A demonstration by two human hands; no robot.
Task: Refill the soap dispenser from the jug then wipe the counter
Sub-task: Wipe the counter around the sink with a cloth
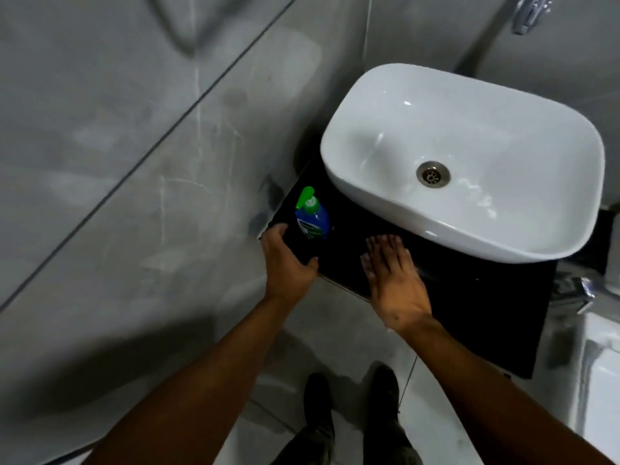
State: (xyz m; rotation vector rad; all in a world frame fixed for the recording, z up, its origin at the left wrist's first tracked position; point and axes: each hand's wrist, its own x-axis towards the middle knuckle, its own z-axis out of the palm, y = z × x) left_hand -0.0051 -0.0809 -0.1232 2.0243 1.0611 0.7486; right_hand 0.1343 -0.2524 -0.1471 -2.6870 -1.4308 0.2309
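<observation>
A blue soap dispenser (312,220) with a green pump head stands upright on the black counter (469,297), at its left end beside the grey wall. My left hand (288,263) hovers just in front of the bottle's base, fingers and thumb curved apart; only dark counter shows between them. Whether it touches the bottle I cannot tell. My right hand (392,280) lies palm down on the counter's front part, fingers stretched out, holding nothing. No jug or cloth is in view.
A white basin (352,129) with a metal drain sits on the counter to the right of the bottle. A chrome tap (531,10) shows at the top right. Crumpled foil (577,292) and a white fixture (604,364) are at the right edge. My feet stand on the tiled floor below.
</observation>
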